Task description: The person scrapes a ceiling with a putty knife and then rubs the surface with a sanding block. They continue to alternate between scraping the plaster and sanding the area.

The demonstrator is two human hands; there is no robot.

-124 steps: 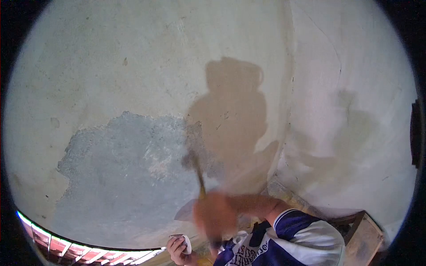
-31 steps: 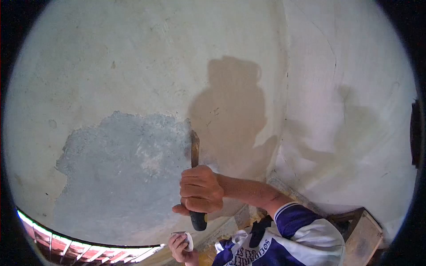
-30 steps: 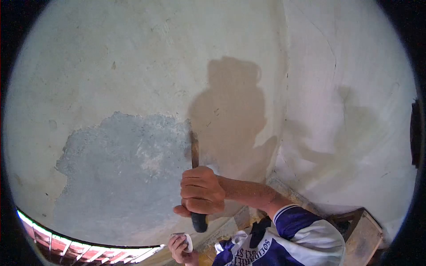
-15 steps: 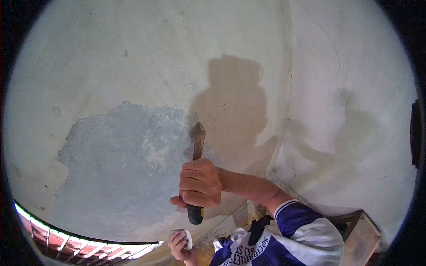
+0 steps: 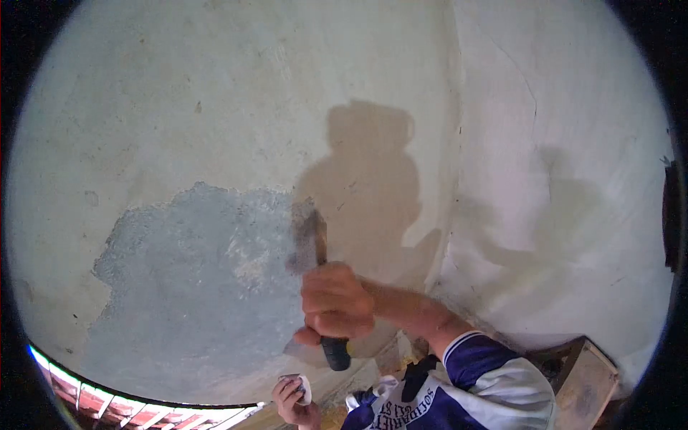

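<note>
My right hand is wrapped in a fist round the black handle of a scraper, which has a yellow spot near its butt. Its blade, blurred by motion, points up at the wall, with the tip by the upper right edge of a bare grey patch. Lower down, my left hand has its fingers closed round a small, white, rounded thing whose kind I cannot tell.
Pale painted wall surrounds the grey patch and meets another wall at a corner on the right. A wooden box-like piece stands at lower right. Slats with reddish material show at lower left. Shadows fall across both walls.
My right hand and the scraper have shifted slightly right and down in view, the blade now blurred. The wall has also shifted in view. My left hand still holds the white thing.
</note>
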